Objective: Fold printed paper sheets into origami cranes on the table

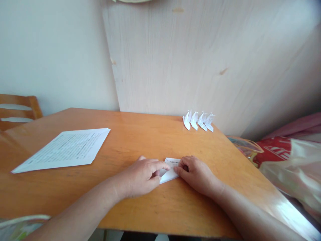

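A small folded piece of white paper [170, 170] lies on the orange wooden table [130, 140] near its front edge. My left hand [142, 175] presses on the paper's left side, fingers curled and pinching a fold. My right hand [194, 172] holds the paper's right side, fingers bent tight against it. Both hands touch the paper and rest on the tabletop.
A stack of printed white sheets [65, 149] lies at the left of the table. Several folded paper figures [198, 121] stand in a row at the table's back edge against a pale wooden board [200, 57]. A wooden chair [17, 110] is far left; plastic bags [283, 160] lie at the right.
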